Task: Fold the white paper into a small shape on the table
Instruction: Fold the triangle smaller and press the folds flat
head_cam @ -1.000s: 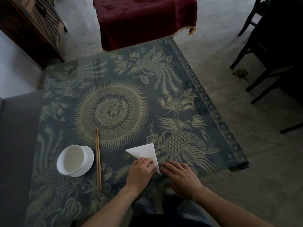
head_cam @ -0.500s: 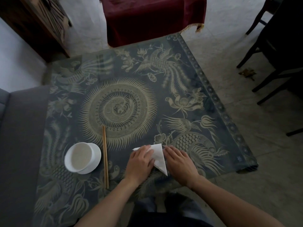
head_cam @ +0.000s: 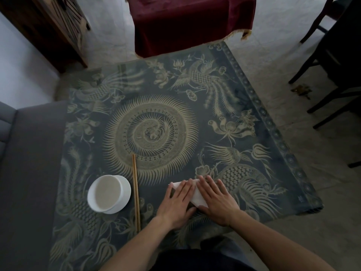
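The white paper (head_cam: 197, 198) lies folded flat near the front edge of the patterned table (head_cam: 224, 106), mostly covered by both hands. A white strip shows between the hands and a corner pokes out at the left. My left hand (head_cam: 178, 202) rests flat on its left part, fingers together and stretched forward. My right hand (head_cam: 215, 200) lies flat on its right part, palm down, fingers slightly spread. Both hands press the paper against the table; neither grips it.
A white bowl on a saucer (head_cam: 108, 194) stands left of the hands, with a pair of chopsticks (head_cam: 136, 192) lying beside it. A grey seat (head_cam: 29, 173) borders the table's left side. Dark chair legs (head_cam: 322, 94) stand at the right, a maroon-draped table (head_cam: 191, 22) behind.
The paper's raised triangular tip has been pressed down. Both hands moved forward and now lie flat over the paper, covering most of it.
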